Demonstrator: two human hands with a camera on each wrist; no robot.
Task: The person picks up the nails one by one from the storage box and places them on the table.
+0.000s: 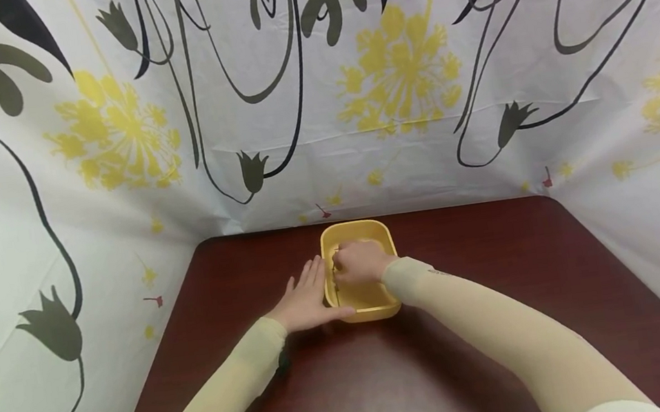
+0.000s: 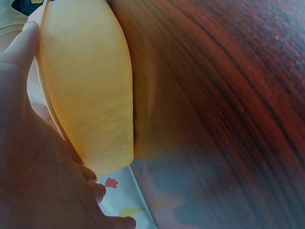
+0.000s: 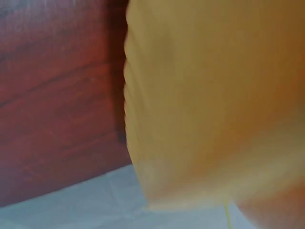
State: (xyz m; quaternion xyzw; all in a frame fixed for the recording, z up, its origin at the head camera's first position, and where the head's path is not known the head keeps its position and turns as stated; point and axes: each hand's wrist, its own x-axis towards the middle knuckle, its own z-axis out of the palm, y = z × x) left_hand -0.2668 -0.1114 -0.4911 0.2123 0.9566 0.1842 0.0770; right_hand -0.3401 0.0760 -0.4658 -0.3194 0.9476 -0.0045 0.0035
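Nearest the body, two pale sleeves (image 1: 225,404) are reaching forward over the dark reddish-brown table (image 1: 359,383), whose bare surface is spreading in front of both hands. Something small and dark (image 1: 284,362) is showing under the left wrist.

The left hand (image 1: 305,304) is lying flat-fingered at the near left corner of a yellow container (image 1: 374,313). Its thumb is resting over the near rim while its straight fingers are running along the outer left wall. The left wrist view is showing the thumb at that rim and the fingers beyond; this spread is probably bracing the container against sliding or turning while the other hand is busy inside.

The container is standing between the hands, its open top facing up, likely so that the right hand can get in from above. The right hand (image 1: 364,262) is reaching in over the right side, its fingers seemingly curled near the inner left wall. Whether it is pinching anything I cannot tell: the fingertips are hidden, and the right wrist view is showing mostly a blurred yellow surface. A thin dark line (image 1: 337,295) is running along that inner wall, just below the right hand.

Beyond both hands, past the table's far edge, a white patterned cloth (image 1: 328,123) is hanging.
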